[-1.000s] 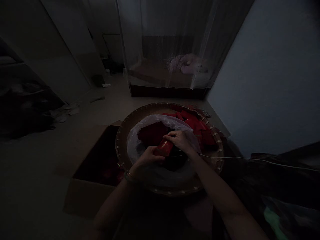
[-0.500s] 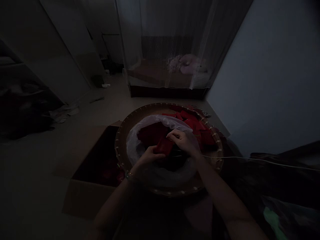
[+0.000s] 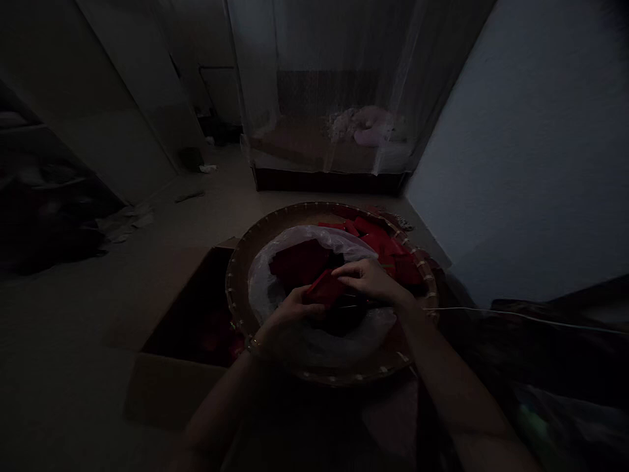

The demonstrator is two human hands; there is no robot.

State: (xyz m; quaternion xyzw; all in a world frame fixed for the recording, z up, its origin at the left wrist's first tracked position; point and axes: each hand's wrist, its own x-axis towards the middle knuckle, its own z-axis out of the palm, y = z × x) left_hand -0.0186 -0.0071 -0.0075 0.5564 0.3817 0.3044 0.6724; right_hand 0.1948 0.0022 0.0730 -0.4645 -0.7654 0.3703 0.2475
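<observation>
The room is dim. My left hand (image 3: 291, 312) and my right hand (image 3: 369, 278) both grip a small red packet (image 3: 324, 289) over a clear plastic bag (image 3: 275, 282). The bag lies in a round woven tray (image 3: 246, 262) and holds dark red pieces (image 3: 297, 261). More red packets (image 3: 381, 244) are piled on the tray's far right side. My left fingers curl round the packet's near end. My right fingers pinch its top edge. A bracelet circles my left wrist.
An open cardboard box (image 3: 167, 387) sits on the floor left of the tray. A netted bed frame (image 3: 324, 177) stands behind, with a pale bundle on it. A wall (image 3: 515, 164) rises at right. A thin white cord (image 3: 515, 316) runs rightward.
My right hand has shifted slightly right and flattened over the packet. The packet has turned from showing its long side to a more folded, darker shape. My left hand stays put.
</observation>
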